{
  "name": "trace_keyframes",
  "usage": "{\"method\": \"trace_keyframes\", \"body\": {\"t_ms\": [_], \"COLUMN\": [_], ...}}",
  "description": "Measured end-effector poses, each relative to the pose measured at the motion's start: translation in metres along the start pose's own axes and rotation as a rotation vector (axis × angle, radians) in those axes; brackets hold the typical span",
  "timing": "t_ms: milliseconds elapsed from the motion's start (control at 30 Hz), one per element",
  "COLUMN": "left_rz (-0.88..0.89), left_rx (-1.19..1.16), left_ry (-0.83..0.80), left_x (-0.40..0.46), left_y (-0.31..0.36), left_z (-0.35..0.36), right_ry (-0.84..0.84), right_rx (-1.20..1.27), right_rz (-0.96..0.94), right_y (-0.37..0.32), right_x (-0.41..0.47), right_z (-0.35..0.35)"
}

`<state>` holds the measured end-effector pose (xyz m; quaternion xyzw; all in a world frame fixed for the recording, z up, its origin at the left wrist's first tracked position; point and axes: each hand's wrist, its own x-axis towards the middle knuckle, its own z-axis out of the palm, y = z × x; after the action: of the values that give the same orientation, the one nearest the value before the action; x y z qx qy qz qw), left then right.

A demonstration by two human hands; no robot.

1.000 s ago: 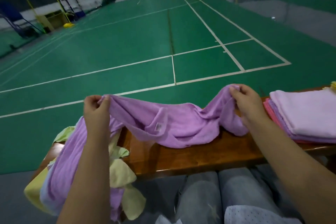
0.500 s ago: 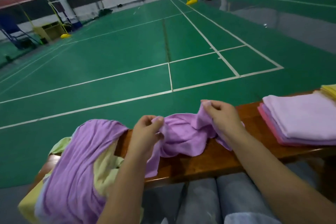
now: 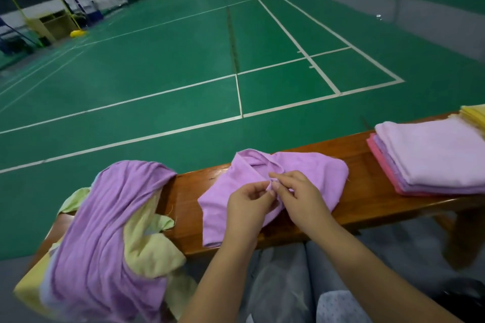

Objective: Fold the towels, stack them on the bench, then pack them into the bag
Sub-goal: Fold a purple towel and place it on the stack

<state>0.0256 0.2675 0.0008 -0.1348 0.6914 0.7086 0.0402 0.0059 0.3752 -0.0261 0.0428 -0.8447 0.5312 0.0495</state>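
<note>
A green badminton court [image 3: 183, 55] with white lines fills the upper view. In front of it runs a glossy brown wooden bench [image 3: 362, 165], crossing from lower left to the right edge. Over the bench's left end lies a loose pile of unfolded towels [image 3: 105, 231], a purple one draped on top of pale yellow ones, hanging down past the near edge. At the right end sits a neat stack of folded towels [image 3: 433, 157], pale pink on top, purple and deeper pink layers beneath, with a folded yellow towel [image 3: 475, 115] just beyond it at the frame edge. Between pile and stack, a crumpled purple towel [image 3: 309, 173] lies on the bench, its near part hanging over the front edge. The left hand [image 3: 249, 202] and right hand [image 3: 296, 194] meet over the middle of this towel, fingertips almost touching; each pinches a small bit of the towel's edge between thumb and fingers. The rest of the cloth spreads out beyond and under both hands. Grey trousers [image 3: 283, 278] of the seated person show below the bench.
</note>
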Motion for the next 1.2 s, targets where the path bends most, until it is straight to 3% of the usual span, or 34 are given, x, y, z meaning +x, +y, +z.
{"method": "trace_keyframes", "body": {"t_ms": [233,333,400,467,600,700,833,1067,1200], "left_rz": [-0.117,-0.251,-0.275,-0.199,-0.007,-0.039,-0.101,-0.118,-0.082], "left_rx": [-0.069,-0.243,-0.224,-0.042,0.439,0.826,1.007,0.773,0.665], "left_ry": [-0.055,-0.181,-0.286,-0.250,0.086,0.069,0.029,0.151,0.143], "left_x": [0.000,0.008,0.020,0.046,0.142,0.197,0.233,0.256,0.249], "left_y": [-0.006,-0.005,0.001,0.010,0.015,0.003,-0.020,-0.032,-0.024], "left_z": [-0.001,-0.006,-0.012,-0.020,-0.037,-0.038,-0.036,-0.036,-0.041], "right_ry": [-0.134,-0.067,-0.019,0.024,0.070,0.076,0.112,0.106,0.097], "right_rx": [0.012,0.019,0.034,0.069,0.148,0.190,0.240,0.202,0.167], "right_rz": [0.030,0.045,0.079,0.128,0.217,0.246,0.250,0.271,0.260], "right_y": [0.011,0.021,0.027,0.034,0.056,0.068,0.081,0.097,0.097], "right_x": [-0.002,0.001,0.003,0.004,0.010,0.013,0.014,0.024,0.028], "right_z": [0.000,-0.003,-0.006,-0.008,-0.010,-0.011,-0.013,-0.015,-0.018]}}
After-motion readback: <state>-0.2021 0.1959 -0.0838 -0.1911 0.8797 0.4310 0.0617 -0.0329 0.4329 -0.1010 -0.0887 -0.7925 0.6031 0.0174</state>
